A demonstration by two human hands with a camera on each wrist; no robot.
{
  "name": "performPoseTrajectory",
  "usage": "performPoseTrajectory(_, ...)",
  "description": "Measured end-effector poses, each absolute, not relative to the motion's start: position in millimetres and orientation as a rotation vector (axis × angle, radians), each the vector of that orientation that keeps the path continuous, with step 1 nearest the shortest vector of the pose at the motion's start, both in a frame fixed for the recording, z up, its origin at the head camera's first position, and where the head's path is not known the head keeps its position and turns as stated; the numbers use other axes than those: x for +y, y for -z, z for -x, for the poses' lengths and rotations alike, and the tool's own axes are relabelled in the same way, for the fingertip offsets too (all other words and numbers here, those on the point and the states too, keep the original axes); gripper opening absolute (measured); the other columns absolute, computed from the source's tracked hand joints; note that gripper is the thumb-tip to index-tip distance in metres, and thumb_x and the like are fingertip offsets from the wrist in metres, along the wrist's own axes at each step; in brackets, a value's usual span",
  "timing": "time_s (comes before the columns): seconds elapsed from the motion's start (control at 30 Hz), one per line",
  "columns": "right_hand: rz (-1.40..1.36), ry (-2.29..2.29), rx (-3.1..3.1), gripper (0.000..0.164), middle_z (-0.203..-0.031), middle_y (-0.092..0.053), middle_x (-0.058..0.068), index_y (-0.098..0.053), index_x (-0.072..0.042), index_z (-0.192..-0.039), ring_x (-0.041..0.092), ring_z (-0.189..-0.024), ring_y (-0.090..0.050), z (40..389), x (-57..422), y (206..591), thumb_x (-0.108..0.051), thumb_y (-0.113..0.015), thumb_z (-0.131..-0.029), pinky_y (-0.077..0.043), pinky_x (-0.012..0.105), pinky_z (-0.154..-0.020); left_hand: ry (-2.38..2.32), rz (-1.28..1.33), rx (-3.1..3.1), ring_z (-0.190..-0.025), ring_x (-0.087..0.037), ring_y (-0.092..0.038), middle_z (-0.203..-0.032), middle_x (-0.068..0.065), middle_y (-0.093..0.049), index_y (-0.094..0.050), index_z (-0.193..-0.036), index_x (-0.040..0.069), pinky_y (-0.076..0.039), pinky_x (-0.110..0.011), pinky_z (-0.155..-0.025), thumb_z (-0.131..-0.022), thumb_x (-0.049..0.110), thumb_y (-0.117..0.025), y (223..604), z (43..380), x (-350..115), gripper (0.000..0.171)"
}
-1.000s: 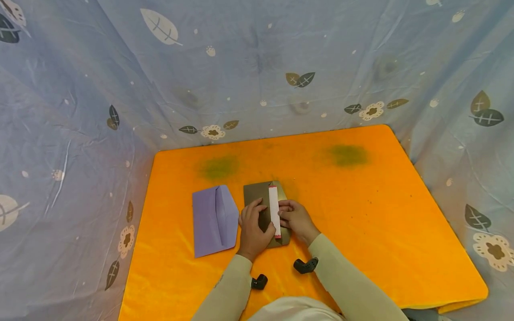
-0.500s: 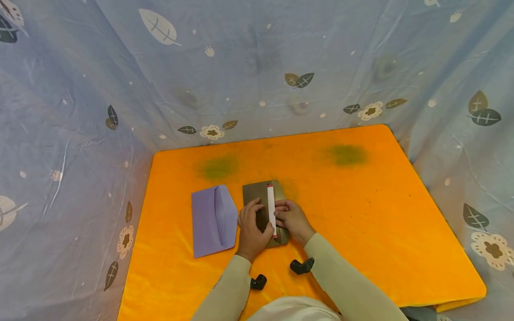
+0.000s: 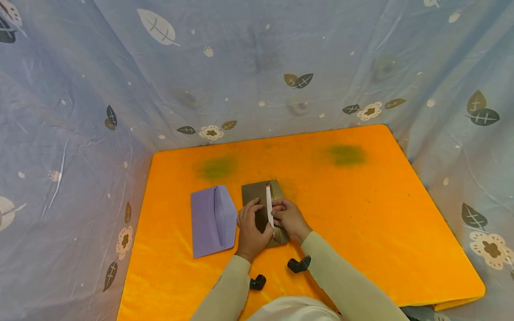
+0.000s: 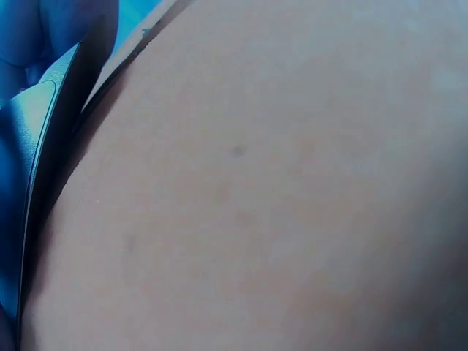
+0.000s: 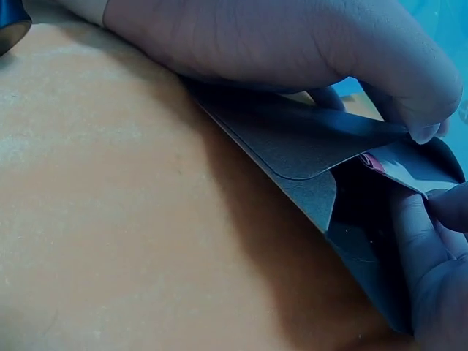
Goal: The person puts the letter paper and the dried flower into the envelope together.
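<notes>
A dark olive-gold envelope lies on the table, its flap opened to the right. A folded white paper with pinkish-red ends stands along the envelope's mouth, seen nearly edge-on. My left hand rests over the envelope, its thumb and fingers holding the front panel by the mouth. In the right wrist view the left thumb bends over that panel's edge. My right hand pinches the paper's right side, one finger reaching inside the mouth. The left wrist view catches only the envelope's edge and blurred fingers.
A purple envelope, flap opened to the right, lies to the left of my left hand. An orange cloth covers the table. Patterned blue-grey curtains hang along the back and both sides.
The white paper has tilted from lying flat to nearly edge-on at the mouth, showing a narrower strip. My right hand has shifted slightly left. The left hand has barely moved.
</notes>
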State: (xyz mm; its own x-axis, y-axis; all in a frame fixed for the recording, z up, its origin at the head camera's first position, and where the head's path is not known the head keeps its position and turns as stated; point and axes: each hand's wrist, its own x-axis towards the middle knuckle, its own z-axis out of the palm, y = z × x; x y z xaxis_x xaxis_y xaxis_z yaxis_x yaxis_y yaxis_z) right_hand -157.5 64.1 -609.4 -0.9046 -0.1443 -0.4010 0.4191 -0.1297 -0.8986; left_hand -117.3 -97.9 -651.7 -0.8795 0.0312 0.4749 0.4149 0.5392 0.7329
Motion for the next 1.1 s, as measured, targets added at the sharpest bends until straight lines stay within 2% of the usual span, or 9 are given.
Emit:
performPoseTrajectory(0.27, -0.289, 1.958, 1.823, 0.024, -0.103, -0.066, 0.014, -0.065, 0.003, -0.13, 0.022, -0.083, -0.07, 158, 72, 607, 0.002, -0.063, -0.106, -0.063, 0.032, -0.069, 1.228, 0.381, -2.361, -0.138, -0.038, -0.048, -0.157, -0.012, -0.054, -0.062, -0.132, 0.005, -0.032, -0.062, -0.106, -0.084, 0.016, -0.075, 654, 119, -97, 0.051)
performPoseTrajectory(0.43, -0.28, 1.935, 1.803, 0.021, -0.102, -0.067, 0.015, -0.066, 0.004, -0.127, 0.023, -0.083, -0.071, 159, 78, 606, 0.002, -0.064, -0.106, -0.065, 0.035, -0.071, 1.225, 0.378, -2.37, -0.138, -0.039, -0.048, -0.156, -0.012, -0.054, -0.062, -0.132, 0.005, -0.031, -0.063, -0.108, -0.084, 0.016, -0.075, 655, 119, -97, 0.051)
performPoseTrajectory(0.67, -0.356, 2.037, 1.776, 0.024, -0.101, -0.068, 0.014, -0.064, 0.004, -0.129, 0.021, -0.08, -0.07, 155, 77, 608, 0.004, -0.063, -0.105, -0.064, 0.032, -0.069, 1.233, 0.379, -2.384, -0.139, -0.037, -0.047, -0.157, -0.012, -0.053, -0.061, -0.134, 0.006, -0.031, -0.061, -0.11, -0.085, 0.017, -0.076, 653, 119, -98, 0.052)
performPoseTrajectory(1.1, -0.282, 2.002, 1.785, 0.021, -0.099, -0.064, 0.012, -0.063, 0.004, -0.128, 0.02, -0.078, -0.063, 153, 70, 608, 0.003, -0.06, -0.107, -0.06, 0.028, -0.066, 1.187, 0.377, -2.4, -0.141, -0.041, -0.045, -0.159, -0.015, -0.051, -0.06, -0.135, 0.005, -0.031, -0.065, -0.109, -0.085, 0.019, -0.077, 655, 119, -97, 0.055)
